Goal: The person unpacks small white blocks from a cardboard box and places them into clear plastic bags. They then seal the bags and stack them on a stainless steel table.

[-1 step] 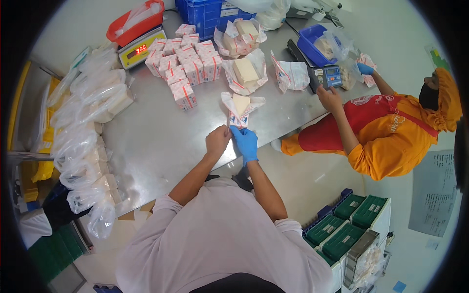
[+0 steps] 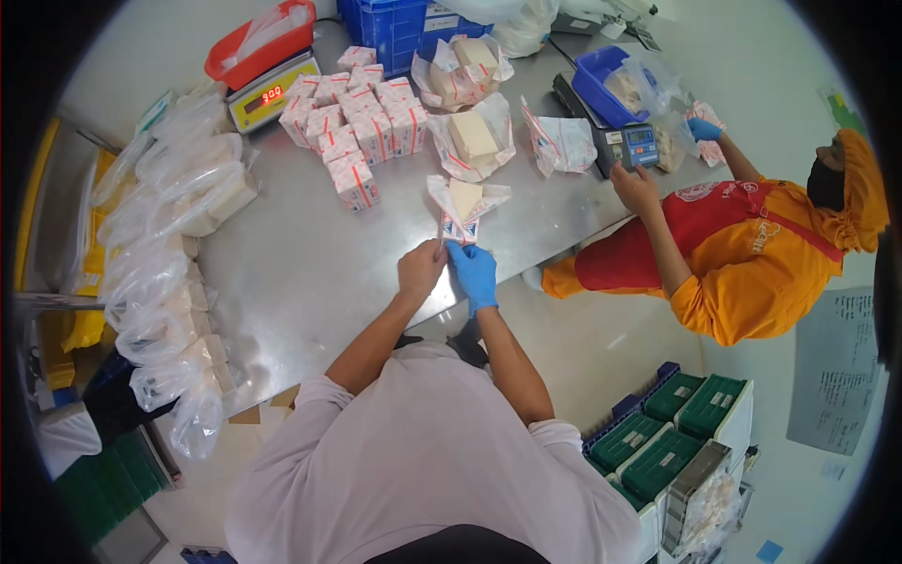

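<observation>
In front of me on the steel table lies a pale cream block [image 2: 464, 198], butter or cheese by its look, in a half-opened white paper wrapper [image 2: 458, 228] with red and blue print. My bare left hand [image 2: 422, 270] is closed at the wrapper's near left corner. A thin greyish strip rises from its fingers; whether it is a blade or a paper fold I cannot tell. My right hand [image 2: 474, 276], in a blue glove, has its fingers closed on the wrapper's near end, close beside the left. Beyond sits a larger cream block [image 2: 472, 137] on opened paper.
Several wrapped blocks [image 2: 365, 120] stand stacked at the far left. Bagged pale blocks [image 2: 178, 254] line the table's left side. A scale [image 2: 272, 94] bears a red basket [image 2: 260, 42]; another scale [image 2: 628, 146] stands right, beside a co-worker [image 2: 742, 244] in orange. Green-lidded crates [image 2: 662, 461] lie lower right.
</observation>
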A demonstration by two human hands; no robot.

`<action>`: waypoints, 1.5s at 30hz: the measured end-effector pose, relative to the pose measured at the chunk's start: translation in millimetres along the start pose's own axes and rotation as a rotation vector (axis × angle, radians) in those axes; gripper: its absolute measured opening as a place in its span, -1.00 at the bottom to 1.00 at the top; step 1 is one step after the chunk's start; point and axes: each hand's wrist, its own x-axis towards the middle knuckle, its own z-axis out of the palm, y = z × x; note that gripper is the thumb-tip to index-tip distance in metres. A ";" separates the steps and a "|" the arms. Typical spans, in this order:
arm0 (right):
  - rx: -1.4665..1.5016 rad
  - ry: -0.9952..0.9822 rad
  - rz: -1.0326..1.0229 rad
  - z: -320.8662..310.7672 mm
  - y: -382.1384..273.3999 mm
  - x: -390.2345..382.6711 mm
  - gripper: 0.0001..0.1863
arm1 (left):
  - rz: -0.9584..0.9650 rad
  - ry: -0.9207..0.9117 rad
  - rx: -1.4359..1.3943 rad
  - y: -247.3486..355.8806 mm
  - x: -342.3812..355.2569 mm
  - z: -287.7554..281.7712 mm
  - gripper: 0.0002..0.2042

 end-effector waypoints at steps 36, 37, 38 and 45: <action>0.171 0.278 -0.131 -31.9 11.2 42.5 -0.50 | -0.276 0.212 -0.348 -3.2 28.9 -26.1 -0.49; 0.113 0.161 -0.129 -31.4 -8.7 51.6 -0.49 | -0.306 0.174 -0.332 -1.8 41.9 -20.6 -0.50; 0.053 0.055 -0.134 -35.9 -22.0 62.2 -0.48 | -0.335 0.151 -0.276 -8.7 49.6 -14.6 -0.53; -0.149 0.053 -0.004 -49.6 15.5 118.7 -0.48 | -0.508 0.257 -0.326 -57.4 59.9 -1.2 -0.60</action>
